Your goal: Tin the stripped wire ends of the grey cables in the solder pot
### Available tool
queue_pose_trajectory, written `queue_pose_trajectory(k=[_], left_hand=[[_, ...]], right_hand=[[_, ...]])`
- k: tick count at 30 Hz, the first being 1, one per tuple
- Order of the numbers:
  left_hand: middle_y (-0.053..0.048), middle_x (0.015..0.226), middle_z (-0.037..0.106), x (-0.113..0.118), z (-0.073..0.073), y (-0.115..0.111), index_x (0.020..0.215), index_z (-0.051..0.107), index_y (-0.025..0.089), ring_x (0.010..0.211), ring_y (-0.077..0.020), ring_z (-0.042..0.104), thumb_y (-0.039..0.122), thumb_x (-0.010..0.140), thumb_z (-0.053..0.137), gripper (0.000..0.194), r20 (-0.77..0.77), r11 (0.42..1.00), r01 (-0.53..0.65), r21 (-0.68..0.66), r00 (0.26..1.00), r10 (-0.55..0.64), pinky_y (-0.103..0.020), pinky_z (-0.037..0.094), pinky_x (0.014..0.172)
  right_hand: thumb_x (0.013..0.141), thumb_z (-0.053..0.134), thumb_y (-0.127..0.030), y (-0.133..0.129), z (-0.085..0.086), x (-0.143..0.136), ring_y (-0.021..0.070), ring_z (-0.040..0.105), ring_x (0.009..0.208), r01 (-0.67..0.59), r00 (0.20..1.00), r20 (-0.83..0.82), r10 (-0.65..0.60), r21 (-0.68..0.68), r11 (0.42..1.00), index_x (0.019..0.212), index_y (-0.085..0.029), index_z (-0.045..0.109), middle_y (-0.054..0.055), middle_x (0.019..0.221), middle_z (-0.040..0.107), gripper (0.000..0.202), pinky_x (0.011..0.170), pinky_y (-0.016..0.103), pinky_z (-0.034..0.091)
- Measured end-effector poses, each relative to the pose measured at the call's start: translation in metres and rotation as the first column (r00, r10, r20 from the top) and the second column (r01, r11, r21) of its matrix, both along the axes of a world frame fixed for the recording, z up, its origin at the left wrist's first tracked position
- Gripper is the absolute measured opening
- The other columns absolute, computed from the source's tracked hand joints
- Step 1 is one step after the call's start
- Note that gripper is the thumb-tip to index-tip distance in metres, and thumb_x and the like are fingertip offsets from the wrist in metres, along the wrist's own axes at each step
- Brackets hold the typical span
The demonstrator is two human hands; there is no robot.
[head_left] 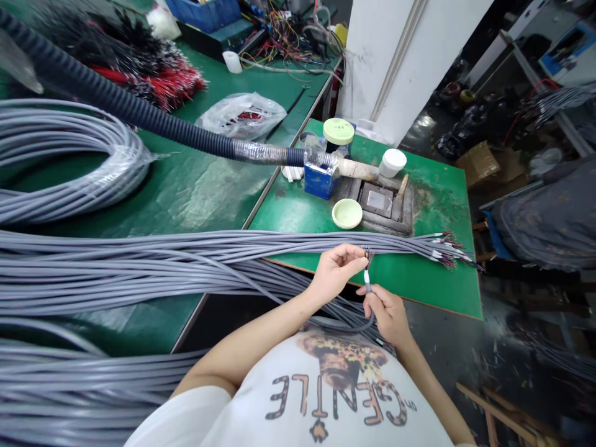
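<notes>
Near my chest, a grey cable (367, 287) stands with its stripped end upward, a white band just below the thin coloured wires (369, 255). My right hand (386, 310) is closed around the grey sheath. With thumb and forefinger, my left hand (342, 267) pinches wires at the cable's tip; which ones I cannot make out. Just beyond my hands, a bundle of grey cables (279, 243) lies across the tables, its stripped ends (447, 248) fanned out at the right. More grey cables (284, 279) hang below the table edge.
A solder pot (378, 200) sits on the green table (433, 292), beside a pale dish (347, 214) and a white tub (392, 162). A ribbed hose (177, 127) crosses above the left table. Coiled cable (125, 155) and a plastic bag (239, 118) lie there.
</notes>
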State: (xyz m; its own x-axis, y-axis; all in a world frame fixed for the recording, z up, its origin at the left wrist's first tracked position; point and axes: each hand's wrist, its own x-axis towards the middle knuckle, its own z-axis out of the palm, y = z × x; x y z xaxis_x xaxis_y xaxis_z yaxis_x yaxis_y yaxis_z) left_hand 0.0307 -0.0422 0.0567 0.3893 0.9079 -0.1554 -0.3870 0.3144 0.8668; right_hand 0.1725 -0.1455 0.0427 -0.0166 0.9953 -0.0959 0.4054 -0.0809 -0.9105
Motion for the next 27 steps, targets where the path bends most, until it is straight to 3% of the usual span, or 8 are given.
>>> queue_pose_trajectory(k=[5, 11, 15, 19, 27], left_hand=[[0.001, 0.065, 0.063, -0.003, -0.001, 0.003, 0.073, 0.066, 0.013, 0.053, -0.0056, 0.048, 0.032, 0.065, 0.079, 0.025, 0.027, 0.998, 0.047, -0.052, 0.999, -0.046, -0.020, 0.041, 0.055], [0.001, 0.066, 0.063, -0.005, -0.001, 0.009, 0.069, 0.064, 0.013, 0.060, -0.0076, 0.054, 0.029, 0.066, 0.079, 0.023, 0.068, 0.994, 0.107, 0.013, 0.992, -0.108, -0.022, 0.044, 0.063], [0.001, 0.064, 0.062, -0.003, -0.002, 0.007, 0.067, 0.062, 0.012, 0.059, -0.0072, 0.053, 0.029, 0.068, 0.078, 0.023, 0.071, 0.992, 0.103, 0.066, 0.992, -0.108, -0.021, 0.043, 0.062], [0.002, 0.064, 0.062, -0.001, -0.004, 0.005, 0.072, 0.066, 0.013, 0.057, -0.0065, 0.052, 0.029, 0.069, 0.077, 0.020, 0.072, 0.995, 0.083, 0.052, 0.994, -0.086, -0.021, 0.044, 0.061], [-0.003, 0.075, 0.069, -0.007, -0.005, 0.011, 0.071, 0.070, 0.013, 0.071, -0.0122, 0.060, 0.031, 0.065, 0.079, 0.021, 0.040, 0.993, 0.115, 0.028, 0.992, -0.116, -0.027, 0.049, 0.073]], right_hand=[[0.096, 0.039, -0.029, 0.001, 0.001, 0.000, 0.0095, 0.049, 0.051, -0.017, 1.000, 0.017, 0.017, 0.010, 1.000, 0.100, -0.018, 0.063, -0.005, 0.056, 0.053, 0.026, 0.058, 0.023, 0.039], [0.095, 0.041, -0.029, 0.001, 0.002, 0.001, 0.0101, 0.050, 0.052, -0.015, 1.000, -0.002, 0.015, -0.014, 1.000, 0.099, -0.018, 0.065, -0.004, 0.056, 0.055, 0.026, 0.057, 0.023, 0.040], [0.093, 0.046, -0.030, 0.004, 0.003, 0.005, 0.0103, 0.052, 0.051, 0.047, 0.997, -0.066, -0.049, -0.041, 0.998, 0.101, -0.017, 0.065, -0.003, 0.057, 0.058, 0.025, 0.056, 0.023, 0.040], [0.093, 0.046, -0.030, 0.008, 0.007, 0.007, 0.0096, 0.051, 0.051, 0.016, 0.999, -0.032, -0.017, -0.019, 1.000, 0.102, -0.017, 0.067, -0.004, 0.056, 0.057, 0.026, 0.056, 0.023, 0.040], [0.094, 0.046, -0.031, 0.011, 0.008, 0.008, 0.0094, 0.050, 0.051, -0.024, 0.999, 0.024, 0.025, -0.017, 1.000, 0.102, -0.018, 0.068, -0.004, 0.055, 0.055, 0.026, 0.057, 0.023, 0.040]])
